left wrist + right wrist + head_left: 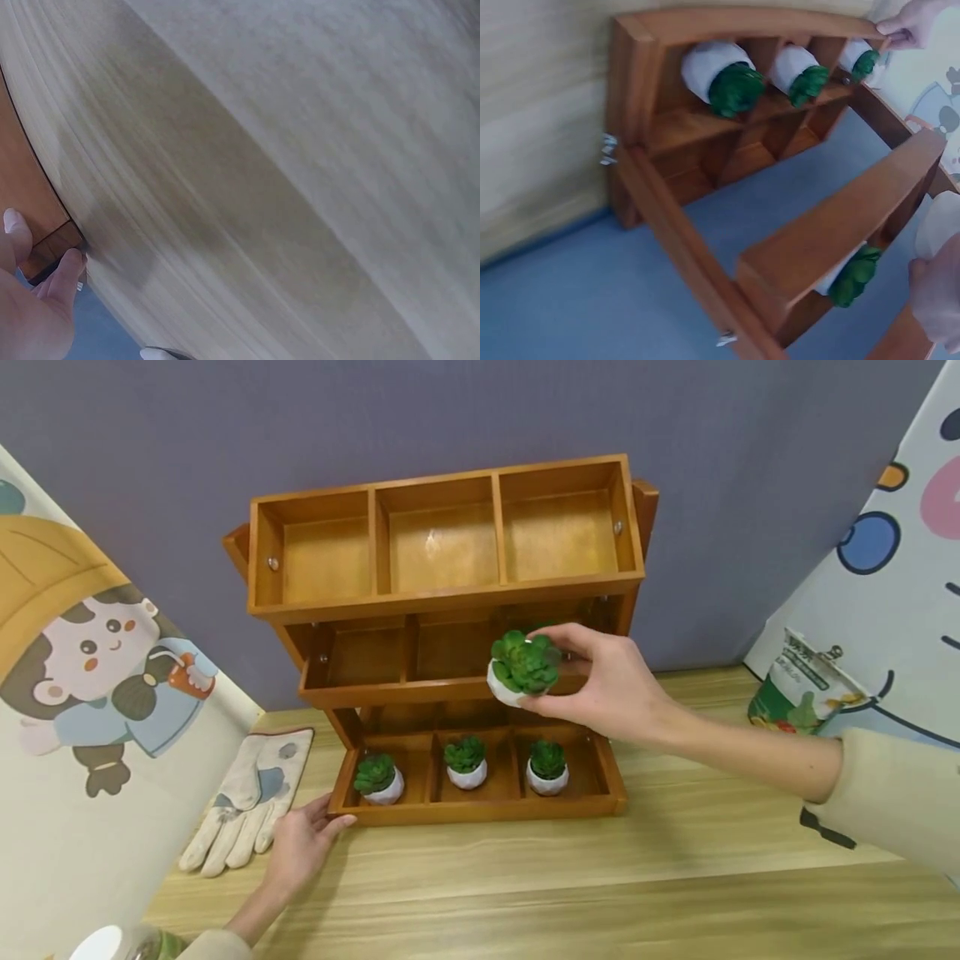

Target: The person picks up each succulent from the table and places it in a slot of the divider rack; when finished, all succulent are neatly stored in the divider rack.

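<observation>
My right hand (611, 681) pinches a small potted succulent (525, 664) by its white pot, in front of the middle tier of a three-tier wooden shelf (450, 596). In the right wrist view, part of the held white pot (939, 221) shows at the right edge. Another succulent (855, 276) sits in the middle tier's right compartment, mostly hidden from the head view. Along the bottom tier stand a left succulent (380, 778), a middle one (466, 762) and a right one (547, 767), one per compartment. My left hand (302, 843) grips the shelf's lower left front corner.
Left of the shelf lie white work gloves (251, 797) on the wood-grain table (480, 893). A green and white bag (806, 685) stands at the right by the printed panel. A white-lidded jar (112, 943) is at the lower left. A grey-blue wall rises behind.
</observation>
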`<control>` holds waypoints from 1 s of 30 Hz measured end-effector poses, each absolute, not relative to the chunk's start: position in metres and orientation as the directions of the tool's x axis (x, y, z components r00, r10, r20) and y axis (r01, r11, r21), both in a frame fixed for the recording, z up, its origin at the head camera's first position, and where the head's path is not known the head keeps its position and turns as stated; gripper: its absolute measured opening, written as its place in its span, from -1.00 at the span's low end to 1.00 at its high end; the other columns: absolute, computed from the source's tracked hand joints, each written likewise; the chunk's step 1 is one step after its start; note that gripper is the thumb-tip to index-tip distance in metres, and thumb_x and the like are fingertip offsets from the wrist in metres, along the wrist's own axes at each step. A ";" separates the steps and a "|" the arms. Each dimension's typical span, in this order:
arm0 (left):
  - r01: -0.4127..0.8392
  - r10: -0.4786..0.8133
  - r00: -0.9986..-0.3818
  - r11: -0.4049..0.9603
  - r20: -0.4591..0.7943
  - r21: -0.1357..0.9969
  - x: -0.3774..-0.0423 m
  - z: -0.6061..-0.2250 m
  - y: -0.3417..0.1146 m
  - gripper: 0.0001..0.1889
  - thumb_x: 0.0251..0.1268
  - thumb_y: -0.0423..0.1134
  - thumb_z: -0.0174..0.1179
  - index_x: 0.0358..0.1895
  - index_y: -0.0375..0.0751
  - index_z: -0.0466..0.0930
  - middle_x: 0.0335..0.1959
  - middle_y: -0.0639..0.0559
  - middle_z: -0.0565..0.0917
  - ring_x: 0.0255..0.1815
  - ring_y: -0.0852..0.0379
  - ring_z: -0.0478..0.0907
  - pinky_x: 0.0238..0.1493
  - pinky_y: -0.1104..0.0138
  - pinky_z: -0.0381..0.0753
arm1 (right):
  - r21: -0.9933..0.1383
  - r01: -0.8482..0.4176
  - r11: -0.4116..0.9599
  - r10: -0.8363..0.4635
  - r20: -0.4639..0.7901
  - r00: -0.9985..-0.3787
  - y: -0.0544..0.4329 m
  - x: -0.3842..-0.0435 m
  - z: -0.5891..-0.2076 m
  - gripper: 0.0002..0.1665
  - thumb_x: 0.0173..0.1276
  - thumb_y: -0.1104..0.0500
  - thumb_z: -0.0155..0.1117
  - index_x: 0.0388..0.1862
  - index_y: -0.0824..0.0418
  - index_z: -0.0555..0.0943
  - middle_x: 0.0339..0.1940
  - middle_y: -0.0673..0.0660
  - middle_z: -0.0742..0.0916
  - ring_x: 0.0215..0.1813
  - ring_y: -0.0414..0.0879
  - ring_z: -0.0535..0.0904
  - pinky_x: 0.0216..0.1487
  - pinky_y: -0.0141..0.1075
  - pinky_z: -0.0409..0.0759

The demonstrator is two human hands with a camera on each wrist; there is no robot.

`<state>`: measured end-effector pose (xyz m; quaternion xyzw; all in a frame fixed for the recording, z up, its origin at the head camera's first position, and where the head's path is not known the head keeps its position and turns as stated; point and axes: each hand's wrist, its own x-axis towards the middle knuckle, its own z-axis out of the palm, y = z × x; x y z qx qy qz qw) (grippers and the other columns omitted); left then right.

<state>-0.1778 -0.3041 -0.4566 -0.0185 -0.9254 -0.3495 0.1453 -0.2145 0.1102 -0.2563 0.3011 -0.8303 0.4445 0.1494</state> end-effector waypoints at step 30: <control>0.173 -0.068 -0.938 0.759 0.341 0.627 -0.177 -0.460 -0.305 -0.48 0.12 -0.31 0.44 0.07 -0.61 0.55 -0.11 -0.44 0.66 -0.19 -0.22 0.71 -0.30 0.25 0.75 | -0.595 -0.531 0.604 -0.323 0.426 -0.845 0.035 -0.283 -0.263 -0.21 0.05 0.06 0.59 0.25 0.27 0.52 0.06 0.18 0.70 -0.07 0.00 0.66 -0.07 -0.18 0.67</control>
